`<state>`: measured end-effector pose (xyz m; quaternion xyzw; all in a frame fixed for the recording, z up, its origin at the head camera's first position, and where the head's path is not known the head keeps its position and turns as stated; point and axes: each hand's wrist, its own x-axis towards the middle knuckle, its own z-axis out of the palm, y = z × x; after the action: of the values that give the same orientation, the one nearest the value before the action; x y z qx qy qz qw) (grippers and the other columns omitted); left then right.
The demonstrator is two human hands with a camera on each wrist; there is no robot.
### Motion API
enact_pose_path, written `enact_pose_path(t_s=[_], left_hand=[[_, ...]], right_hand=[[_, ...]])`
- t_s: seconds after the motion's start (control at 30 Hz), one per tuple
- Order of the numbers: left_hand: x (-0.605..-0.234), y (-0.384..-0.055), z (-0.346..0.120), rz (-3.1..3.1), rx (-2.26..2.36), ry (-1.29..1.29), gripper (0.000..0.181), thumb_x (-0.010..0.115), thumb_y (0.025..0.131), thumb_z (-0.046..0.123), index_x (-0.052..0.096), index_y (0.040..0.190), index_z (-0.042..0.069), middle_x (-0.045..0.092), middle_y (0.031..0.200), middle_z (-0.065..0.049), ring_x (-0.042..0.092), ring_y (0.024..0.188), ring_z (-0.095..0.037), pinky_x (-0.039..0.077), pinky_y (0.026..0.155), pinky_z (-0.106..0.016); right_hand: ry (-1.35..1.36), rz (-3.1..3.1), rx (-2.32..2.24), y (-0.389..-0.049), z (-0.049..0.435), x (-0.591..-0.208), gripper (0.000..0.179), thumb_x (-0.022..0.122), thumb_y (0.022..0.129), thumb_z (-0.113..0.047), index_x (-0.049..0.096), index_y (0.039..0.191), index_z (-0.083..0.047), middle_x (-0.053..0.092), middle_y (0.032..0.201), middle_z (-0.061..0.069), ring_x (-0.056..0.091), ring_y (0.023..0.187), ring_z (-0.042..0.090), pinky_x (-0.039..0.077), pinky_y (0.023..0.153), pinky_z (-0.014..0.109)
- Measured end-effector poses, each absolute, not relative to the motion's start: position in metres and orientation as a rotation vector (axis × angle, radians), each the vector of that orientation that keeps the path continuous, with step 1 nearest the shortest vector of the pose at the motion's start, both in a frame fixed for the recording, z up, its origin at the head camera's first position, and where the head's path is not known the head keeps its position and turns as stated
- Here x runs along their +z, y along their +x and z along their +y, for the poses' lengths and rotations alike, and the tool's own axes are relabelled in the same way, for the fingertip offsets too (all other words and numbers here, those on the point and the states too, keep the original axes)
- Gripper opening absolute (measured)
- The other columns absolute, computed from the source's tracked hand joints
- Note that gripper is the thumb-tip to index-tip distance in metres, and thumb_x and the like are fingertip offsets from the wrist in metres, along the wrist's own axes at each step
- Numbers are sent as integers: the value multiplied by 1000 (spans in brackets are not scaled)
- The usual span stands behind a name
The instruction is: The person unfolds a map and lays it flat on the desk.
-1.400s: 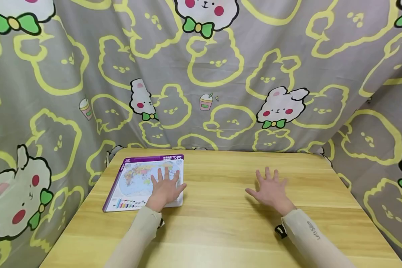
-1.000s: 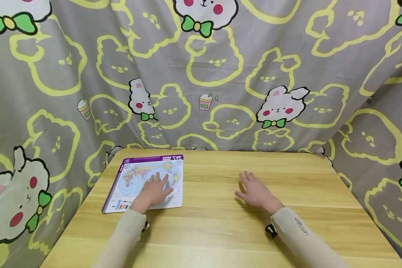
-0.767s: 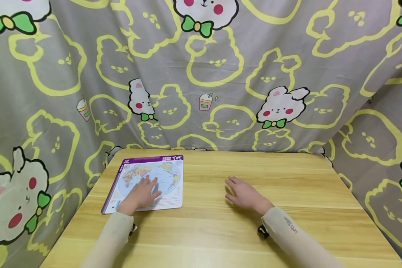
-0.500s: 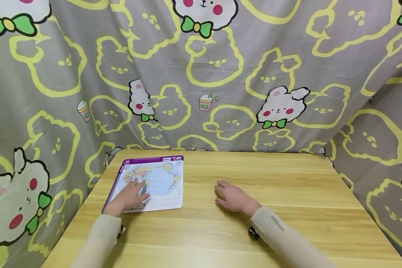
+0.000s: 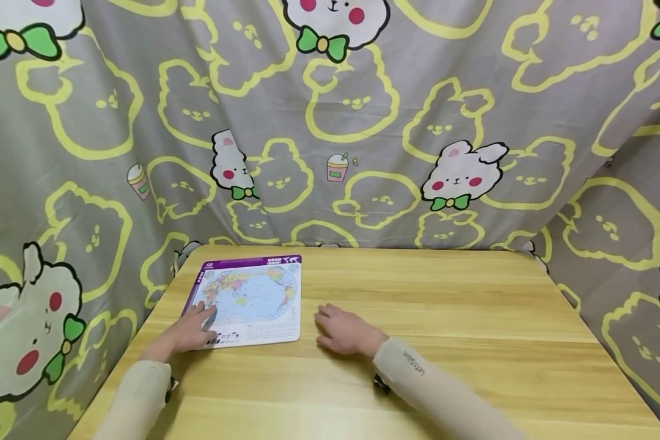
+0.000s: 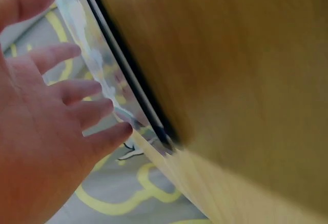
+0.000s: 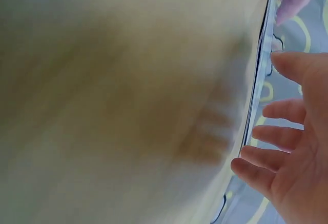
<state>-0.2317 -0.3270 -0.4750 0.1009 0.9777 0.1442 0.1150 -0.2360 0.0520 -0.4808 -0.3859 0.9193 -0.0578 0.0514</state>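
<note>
A flat world map board (image 5: 258, 299) with a purple top border lies on the left part of the wooden table (image 5: 451, 379). My left hand (image 5: 189, 329) is over the board's lower left side, its fingers spread and bent slightly. In the left wrist view, the fingers (image 6: 77, 98) appear apart from the board's edge, with nothing held. My right hand (image 5: 345, 330) is just right of the board, fingers pointing toward it. The right wrist view shows that palm bare, the fingers (image 7: 277, 137) loosely bent. Whether either hand touches a surface is hard to tell.
A grey curtain (image 5: 374, 214) with yellow outlines and white cartoon animals hangs behind the table and along both sides. Dark wrist straps (image 5: 381, 384) show below the light sleeves (image 5: 429, 379).
Both hands have moved to the left and slightly nearer the body. The left hand has slid from the map's right part to its left side; the right hand has approached the board, which stays put.
</note>
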Motion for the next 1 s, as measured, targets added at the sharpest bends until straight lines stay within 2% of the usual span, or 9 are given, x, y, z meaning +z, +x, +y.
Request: enact_pose_path(t_s=[0.33, 0.6, 0.83, 1.0], left_hand=[[-477, -231, -337, 2815, 503, 289, 80, 64, 75, 23, 33, 141, -9, 13, 143, -42, 10, 130, -60, 13, 102, -70], [-476, -231, -346, 2802, 547, 359, 91, 73, 77, 43, 34, 141, -9, 14, 143, -42, 8, 129, -62, 13, 100, -71], [-476, -228, -351, 2772, 592, 364, 93, 76, 75, 43, 35, 140, -10, 12, 143, -43, 8, 129, -61, 13, 101, -70], [-475, -229, -351, 2747, 610, 356, 93, 78, 74, 41, 35, 140, -9, 11, 143, -43, 6, 130, -61, 12, 101, -70]], right_hand=[[-1215, 2724, -150, -233, 17, -482, 65, 56, 94, -42, 37, 145, -6, 29, 151, 16, 27, 138, 34, 27, 110, 35], [-1268, 2695, -148, -237, -2, -482, 69, 56, 92, -46, 36, 146, -9, 26, 152, 15, 23, 139, 35, 27, 110, 36], [-1299, 2659, -116, -240, -16, -485, 65, 54, 93, -46, 36, 147, -14, 24, 153, 14, 21, 139, 35, 26, 110, 37], [-1354, 2663, -20, -244, -19, -489, 53, 47, 97, -43, 40, 145, -21, 26, 153, 13, 23, 139, 35, 27, 110, 36]])
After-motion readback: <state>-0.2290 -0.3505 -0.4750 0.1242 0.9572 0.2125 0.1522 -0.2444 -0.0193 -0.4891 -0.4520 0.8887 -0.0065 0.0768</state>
